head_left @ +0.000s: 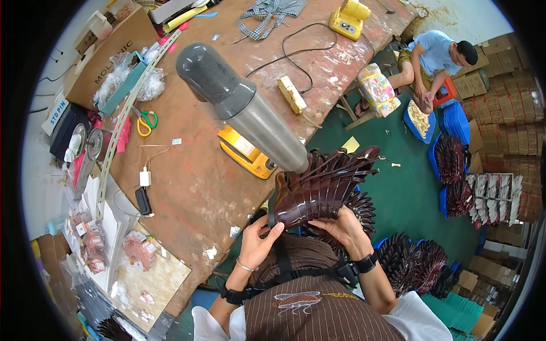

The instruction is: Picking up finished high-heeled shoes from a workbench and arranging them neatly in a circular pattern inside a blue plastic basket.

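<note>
My left hand [257, 243] grips the left end of a bundle of glossy dark-red strips [310, 200], with the thumb on the near side. My right hand [345, 230] is closed at the bundle's lower right edge, its fingers partly hidden beneath it. The strips lie overlapped like scales, and their narrow tips fan out to the upper right. Just above the bundle ends a metal tube with a dark grey head [250, 113], slanting down from the table; the bundle hides part of its lower end.
On the worn brown table [187, 170] are scissors [147, 123], a yellow device [245, 152], a power strip [292, 95] and a checked cloth [270, 17]. Blue baskets [420, 120] and dark strip bundles [398, 258] stand on the green floor. Another person [435, 62] sits at the upper right.
</note>
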`<action>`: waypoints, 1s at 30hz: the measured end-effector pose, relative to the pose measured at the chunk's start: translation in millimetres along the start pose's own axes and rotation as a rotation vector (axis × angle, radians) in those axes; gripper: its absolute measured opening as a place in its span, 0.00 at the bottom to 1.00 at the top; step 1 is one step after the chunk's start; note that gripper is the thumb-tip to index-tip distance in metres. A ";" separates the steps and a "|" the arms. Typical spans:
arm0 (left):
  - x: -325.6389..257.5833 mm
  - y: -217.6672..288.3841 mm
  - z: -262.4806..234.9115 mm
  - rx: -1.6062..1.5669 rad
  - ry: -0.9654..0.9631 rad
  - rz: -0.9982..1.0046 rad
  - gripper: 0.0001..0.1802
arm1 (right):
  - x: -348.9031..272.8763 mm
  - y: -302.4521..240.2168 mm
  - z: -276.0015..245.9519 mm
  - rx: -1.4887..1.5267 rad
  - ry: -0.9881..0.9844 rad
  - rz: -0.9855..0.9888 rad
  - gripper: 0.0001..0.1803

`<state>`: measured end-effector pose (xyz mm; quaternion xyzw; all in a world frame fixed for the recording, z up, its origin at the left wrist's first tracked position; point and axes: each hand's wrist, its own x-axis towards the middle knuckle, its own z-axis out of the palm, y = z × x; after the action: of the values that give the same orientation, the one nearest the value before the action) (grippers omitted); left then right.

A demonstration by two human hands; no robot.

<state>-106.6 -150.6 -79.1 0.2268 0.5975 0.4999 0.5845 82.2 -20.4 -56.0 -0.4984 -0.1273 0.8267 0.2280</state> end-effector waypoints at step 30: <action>-41.9 10.9 -24.0 0.295 0.324 0.114 0.19 | 8.6 17.5 39.8 -0.128 -0.105 0.168 0.15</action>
<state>-123.3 -190.1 -54.4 0.2598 0.7365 0.4693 0.4122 39.3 -30.6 -51.5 -0.4768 -0.1493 0.8580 0.1189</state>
